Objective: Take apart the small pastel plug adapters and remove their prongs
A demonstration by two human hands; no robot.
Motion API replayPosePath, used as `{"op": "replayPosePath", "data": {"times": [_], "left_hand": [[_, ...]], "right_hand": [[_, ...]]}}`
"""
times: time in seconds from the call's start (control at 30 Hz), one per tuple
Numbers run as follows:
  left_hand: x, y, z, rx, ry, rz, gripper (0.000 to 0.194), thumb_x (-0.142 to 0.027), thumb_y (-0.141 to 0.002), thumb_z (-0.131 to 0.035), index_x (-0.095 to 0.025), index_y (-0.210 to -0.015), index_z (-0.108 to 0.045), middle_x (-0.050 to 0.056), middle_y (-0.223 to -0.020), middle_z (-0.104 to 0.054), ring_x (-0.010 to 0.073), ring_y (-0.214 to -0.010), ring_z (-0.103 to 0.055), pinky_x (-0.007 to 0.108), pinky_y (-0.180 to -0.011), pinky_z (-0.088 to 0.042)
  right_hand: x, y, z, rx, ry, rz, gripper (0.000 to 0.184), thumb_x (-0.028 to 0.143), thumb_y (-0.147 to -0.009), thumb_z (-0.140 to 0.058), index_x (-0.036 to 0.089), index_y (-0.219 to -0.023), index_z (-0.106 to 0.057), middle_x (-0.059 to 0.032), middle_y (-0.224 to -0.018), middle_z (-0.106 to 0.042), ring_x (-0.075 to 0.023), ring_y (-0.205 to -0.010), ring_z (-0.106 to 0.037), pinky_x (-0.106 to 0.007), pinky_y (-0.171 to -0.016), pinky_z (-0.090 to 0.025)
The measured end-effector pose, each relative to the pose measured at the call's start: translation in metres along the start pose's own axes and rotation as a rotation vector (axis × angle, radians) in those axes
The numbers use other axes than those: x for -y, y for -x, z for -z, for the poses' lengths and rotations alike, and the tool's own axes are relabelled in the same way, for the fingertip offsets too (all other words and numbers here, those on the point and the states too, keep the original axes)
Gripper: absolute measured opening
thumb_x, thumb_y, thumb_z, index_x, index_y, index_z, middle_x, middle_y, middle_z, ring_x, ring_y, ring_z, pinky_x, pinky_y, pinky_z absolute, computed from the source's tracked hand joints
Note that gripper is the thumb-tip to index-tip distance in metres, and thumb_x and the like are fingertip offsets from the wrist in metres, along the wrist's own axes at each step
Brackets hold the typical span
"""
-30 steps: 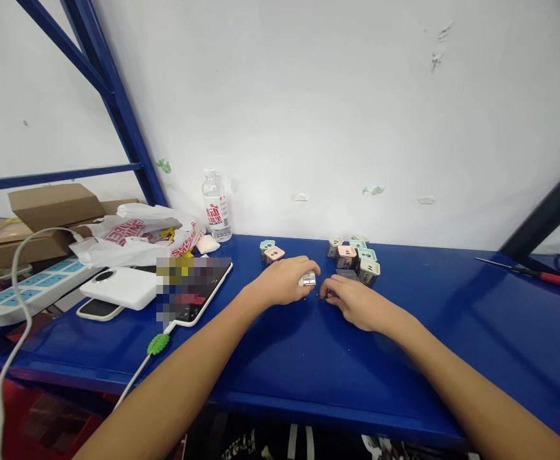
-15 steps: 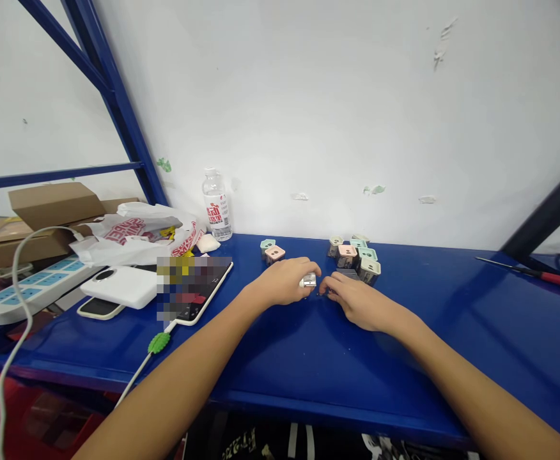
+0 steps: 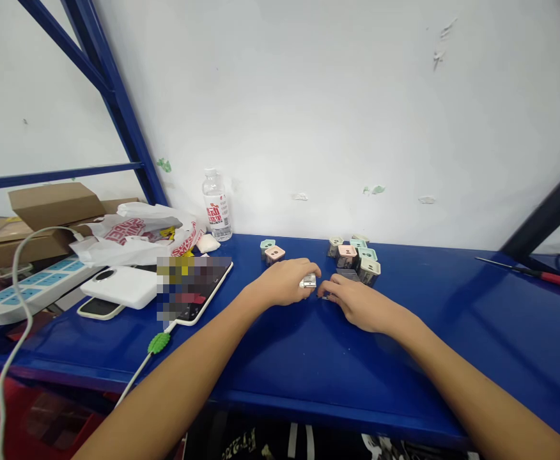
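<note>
My left hand [image 3: 282,282] is shut on a small silver-and-white plug-like piece [image 3: 309,281], pinched at its fingertips. My right hand [image 3: 359,305] faces it from the right, with curled fingers close to a tiny dark bit [image 3: 326,296]. I cannot tell whether that hand grips the bit. Behind my left hand stand a pink cube-shaped plastic casing [image 3: 274,254] and a mint one [image 3: 267,246]. Behind my right hand stands a cluster of several pastel casings [image 3: 354,257], some with dark bodies.
All this lies on a blue metal bench [image 3: 280,358] against a white wall. At the left are a blurred tablet [image 3: 198,291], a white power bank [image 3: 119,287], a power strip [image 3: 25,291], a plastic bag [image 3: 136,233], cardboard boxes [image 3: 54,206] and a water bottle [image 3: 217,206]. A red-handled screwdriver [image 3: 543,276] lies at the right.
Both hands stay almost in place. The silver piece shifts slightly right with my left fingertips, and my right fingertips settle a little lower, around the tiny dark bit.
</note>
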State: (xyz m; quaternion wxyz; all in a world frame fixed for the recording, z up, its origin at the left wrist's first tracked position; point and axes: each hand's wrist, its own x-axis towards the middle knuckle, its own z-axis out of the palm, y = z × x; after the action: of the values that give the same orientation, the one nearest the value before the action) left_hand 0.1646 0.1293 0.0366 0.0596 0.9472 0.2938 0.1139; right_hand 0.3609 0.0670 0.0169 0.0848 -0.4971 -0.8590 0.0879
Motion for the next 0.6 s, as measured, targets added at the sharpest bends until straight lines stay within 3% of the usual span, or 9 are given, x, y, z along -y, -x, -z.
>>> {"op": "replayPosePath", "data": {"times": [0.2, 0.43, 0.6], "left_hand": [[-0.0006, -0.0002, 0.0000, 0.003, 0.007, 0.010, 0.031, -0.019, -0.077, -0.056, -0.023, -0.108, -0.057, 0.004, -0.105, -0.062, 0.0208, -0.094, -0.060, 0.030, -0.079, -0.047], [-0.0002, 0.0003, -0.0002, -0.009, 0.018, -0.005, 0.027, -0.022, -0.078, -0.056, -0.023, -0.105, -0.058, 0.003, -0.102, -0.062, 0.0207, -0.093, -0.060, 0.030, -0.078, -0.047], [-0.0008, 0.0003, 0.0003, -0.008, 0.025, -0.014, 0.028, -0.019, -0.077, -0.055, -0.022, -0.104, -0.058, 0.003, -0.102, -0.062, 0.0213, -0.093, -0.060, 0.031, -0.078, -0.047]], "right_hand": [[-0.0020, 0.0004, -0.0003, 0.004, -0.010, 0.020, 0.024, 0.009, -0.090, -0.040, 0.020, -0.103, -0.058, -0.0075, -0.097, -0.057, -0.0188, -0.080, -0.059, -0.029, -0.071, -0.043], [0.0022, 0.0029, 0.0024, -0.011, 0.015, 0.025, 0.032, 0.010, -0.091, -0.036, 0.020, -0.114, -0.055, -0.0080, -0.099, -0.055, -0.0179, -0.074, -0.058, -0.029, -0.067, -0.043], [0.0001, 0.0017, 0.0049, -0.048, -0.050, 0.019, 0.026, 0.010, -0.092, -0.035, 0.019, -0.106, -0.056, -0.0076, -0.096, -0.055, -0.0187, -0.079, -0.057, -0.031, -0.072, -0.044]]}}
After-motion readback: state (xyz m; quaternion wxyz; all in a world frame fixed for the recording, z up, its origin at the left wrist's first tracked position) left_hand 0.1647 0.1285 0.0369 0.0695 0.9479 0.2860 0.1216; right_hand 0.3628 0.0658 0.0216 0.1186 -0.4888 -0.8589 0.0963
